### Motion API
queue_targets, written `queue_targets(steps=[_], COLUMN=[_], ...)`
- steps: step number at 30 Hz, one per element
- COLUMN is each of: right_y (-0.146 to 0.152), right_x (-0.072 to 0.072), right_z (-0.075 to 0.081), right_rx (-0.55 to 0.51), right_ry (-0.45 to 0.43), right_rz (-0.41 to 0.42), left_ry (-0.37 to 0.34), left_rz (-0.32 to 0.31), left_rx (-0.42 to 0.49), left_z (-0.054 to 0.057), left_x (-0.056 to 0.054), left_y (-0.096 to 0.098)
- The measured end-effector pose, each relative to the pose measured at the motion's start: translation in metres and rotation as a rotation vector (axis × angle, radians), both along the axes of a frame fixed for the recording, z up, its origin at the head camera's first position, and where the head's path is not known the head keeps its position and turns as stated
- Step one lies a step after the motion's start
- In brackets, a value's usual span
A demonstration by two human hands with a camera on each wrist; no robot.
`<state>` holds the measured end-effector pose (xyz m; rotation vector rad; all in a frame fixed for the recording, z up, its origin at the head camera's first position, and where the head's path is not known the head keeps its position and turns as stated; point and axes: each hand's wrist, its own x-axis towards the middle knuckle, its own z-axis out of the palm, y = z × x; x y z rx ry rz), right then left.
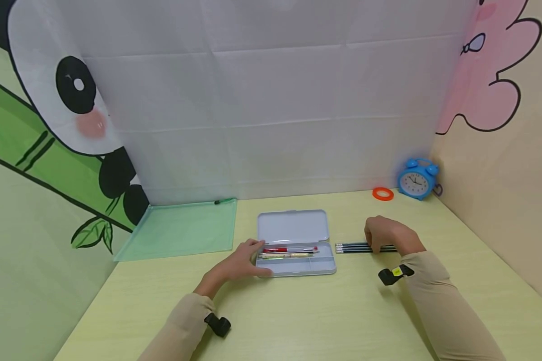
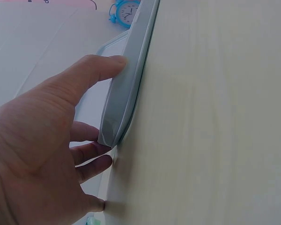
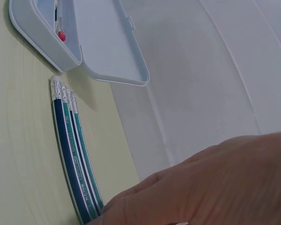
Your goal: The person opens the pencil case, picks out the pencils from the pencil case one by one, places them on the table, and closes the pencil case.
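A pale blue-grey pencil case (image 1: 322, 267) lies with its lid (image 1: 293, 225) folded back. A red pen (image 1: 277, 249) and a yellowish pen (image 1: 286, 255) lie in it among other writing tools. My left hand (image 1: 241, 260) holds the case's left end, the thumb on its front wall and fingers around the corner (image 2: 107, 129). Just right of the case, several dark blue and green striped pencils (image 1: 350, 247) lie side by side, white eraser ends toward it. Over their far end, my right hand (image 1: 390, 234) grips them with bent fingers; its fingertips are hidden in the right wrist view.
A green mesh zip pouch (image 1: 185, 228) lies flat at the back left. A blue alarm clock (image 1: 417, 180) stands in the back right corner, beside an orange-red ring (image 1: 383, 194). White cloth (image 1: 275, 150) hangs along the table's back edge.
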<state>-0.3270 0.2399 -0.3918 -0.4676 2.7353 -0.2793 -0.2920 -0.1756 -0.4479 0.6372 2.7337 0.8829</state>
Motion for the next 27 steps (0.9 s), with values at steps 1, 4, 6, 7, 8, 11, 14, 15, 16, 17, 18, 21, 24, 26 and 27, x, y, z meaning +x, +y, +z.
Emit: queue_targets(steps=[1, 4, 6, 7, 8, 11, 14, 15, 16, 17, 18, 21, 24, 26, 27], right_y=[0.0000, 0.0000, 0.0000, 0.0000, 0.0001, 0.0002, 0.0005, 0.0006, 0.0008, 0.0010, 0.0014, 0.0023, 0.0030, 0.0032, 0.0035], right_x=[0.0000, -0.0004, -0.0009, -0.0011, -0.0013, -0.0017, -0.0013, -0.0010, -0.0006, -0.0004, -0.0001, 0.0006, 0.0011, 0.0016, 0.0017], right_z=[-0.0001, -0.0005, -0.0011, -0.0012, -0.0015, -0.0021, -0.0023, -0.0021, -0.0018, -0.0016, -0.0014, -0.0003, 0.0005, 0.0010, 0.0009], right_rx=[-0.002, -0.007, -0.009, -0.009, -0.009, -0.005, -0.006, -0.008, -0.010, -0.011, -0.013, -0.017, -0.019, -0.024, -0.025], right_ry=[0.000, 0.002, 0.008, 0.008, 0.008, 0.004, -0.003, -0.005, -0.006, -0.007, -0.008, -0.009, -0.010, -0.008, -0.007], right_rz=[0.000, -0.002, 0.002, 0.003, 0.003, 0.002, -0.001, -0.002, -0.002, -0.002, -0.004, -0.001, 0.002, 0.008, 0.008], left_ry=[0.000, 0.000, -0.001, -0.001, -0.002, -0.003, 0.000, 0.000, 0.000, 0.000, 0.000, -0.002, 0.000, -0.001, -0.002], left_rz=[0.001, 0.001, 0.001, 0.000, 0.000, -0.001, -0.002, -0.002, -0.002, -0.002, -0.002, -0.002, -0.003, -0.003, -0.002], left_rx=[0.001, 0.003, 0.005, 0.005, 0.006, 0.004, 0.000, 0.000, 0.001, 0.001, 0.003, 0.004, 0.002, 0.001, 0.002], left_z=[-0.0001, -0.0001, 0.0004, 0.0006, 0.0010, 0.0019, 0.0016, 0.0018, 0.0020, 0.0022, 0.0024, 0.0036, 0.0037, 0.0037, 0.0036], left_x=[0.0000, 0.0001, 0.0003, 0.0005, 0.0007, 0.0013, 0.0015, 0.0016, 0.0017, 0.0018, 0.0019, 0.0022, 0.0022, 0.0021, 0.0021], left_y=[-0.0001, -0.0002, -0.0001, -0.0001, 0.0000, 0.0003, 0.0003, 0.0003, 0.0004, 0.0004, 0.0004, 0.0005, 0.0003, 0.0002, 0.0002])
